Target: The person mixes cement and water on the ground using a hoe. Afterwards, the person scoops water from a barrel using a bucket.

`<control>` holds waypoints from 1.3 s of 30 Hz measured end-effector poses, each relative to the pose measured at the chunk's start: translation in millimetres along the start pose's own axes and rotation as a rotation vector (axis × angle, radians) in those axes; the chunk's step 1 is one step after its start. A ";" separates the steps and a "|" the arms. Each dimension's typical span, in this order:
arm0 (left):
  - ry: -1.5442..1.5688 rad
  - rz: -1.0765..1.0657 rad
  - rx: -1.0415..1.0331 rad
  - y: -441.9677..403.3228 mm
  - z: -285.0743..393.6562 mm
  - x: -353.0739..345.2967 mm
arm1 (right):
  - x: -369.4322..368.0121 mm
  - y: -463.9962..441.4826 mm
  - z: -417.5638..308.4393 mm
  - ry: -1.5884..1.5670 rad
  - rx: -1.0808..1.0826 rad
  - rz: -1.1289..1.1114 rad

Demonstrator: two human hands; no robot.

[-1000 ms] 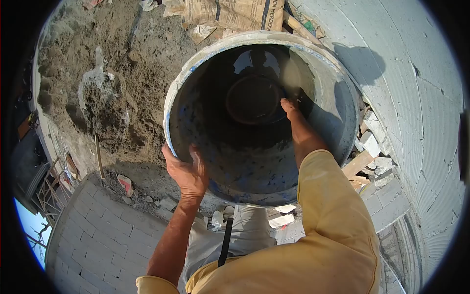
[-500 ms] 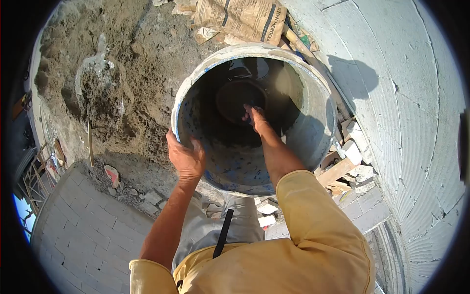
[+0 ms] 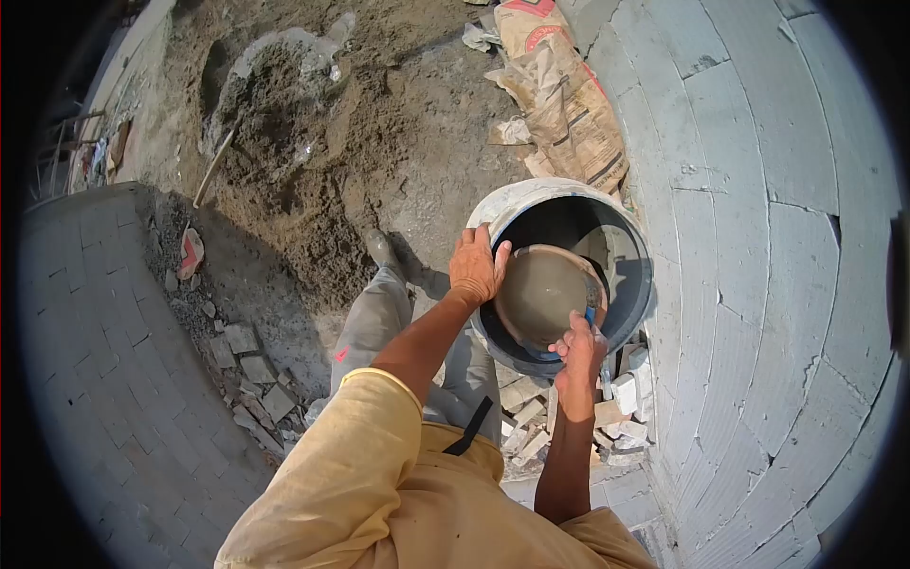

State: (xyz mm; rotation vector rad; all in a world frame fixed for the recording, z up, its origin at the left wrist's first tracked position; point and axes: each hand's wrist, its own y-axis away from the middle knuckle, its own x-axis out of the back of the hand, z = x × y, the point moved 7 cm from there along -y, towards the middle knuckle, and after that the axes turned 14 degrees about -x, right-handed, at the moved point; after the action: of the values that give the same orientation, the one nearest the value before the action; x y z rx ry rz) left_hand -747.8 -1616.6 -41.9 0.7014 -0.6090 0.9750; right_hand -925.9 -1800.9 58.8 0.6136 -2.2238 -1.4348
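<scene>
A large drum (image 3: 633, 327) with a pale, cement-smeared outer side stands in front of me. Inside its mouth is a smaller round pail (image 3: 542, 294) full of murky grey-brown liquid. My right hand (image 3: 580, 353) is closed on the pail's near right edge, where bits of blue show. Over the drum's left rim lies my left hand (image 3: 477, 267), gripping it, thumb beside the pail's edge. Whether that thumb also presses on the pail, I cannot tell. The pail's underside is hidden.
Left of the drum lies a heap of wet sandy mix (image 3: 284, 123) with a wooden handle (image 3: 216, 169) sticking out. Torn paper cement sacks (image 3: 569, 114) lie behind the drum. A grey block wall (image 3: 758, 266) rises at right, a low block wall (image 3: 114, 332) at left; broken blocks (image 3: 261, 379) lie about.
My right hand, earlier deep inside the drum, is now up near its rim with the liquid-filled pail. My view has shifted; the drum appears farther right, my left hand still at its rim.
</scene>
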 end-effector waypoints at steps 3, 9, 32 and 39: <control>0.143 -0.172 0.023 3.9 -10.5 1.0 | -2.4 87.1 -39.0 0.027 0.119 0.044; 0.719 -0.211 -0.200 34.4 59.5 102.2 | -60.5 237.6 -83.9 0.089 0.408 0.147; 1.527 0.230 0.648 109.1 -255.5 391.1 | -585.2 361.7 -9.5 1.391 0.885 -0.463; 1.763 0.610 0.649 87.2 -304.8 440.3 | -751.8 405.5 30.3 1.659 1.153 -0.755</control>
State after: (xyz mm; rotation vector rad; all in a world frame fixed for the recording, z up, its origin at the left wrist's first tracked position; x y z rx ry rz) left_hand -589.6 -1120.7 111.4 -0.0395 1.1631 1.9150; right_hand -386.4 -1199.6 337.9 2.0455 -1.0482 0.5560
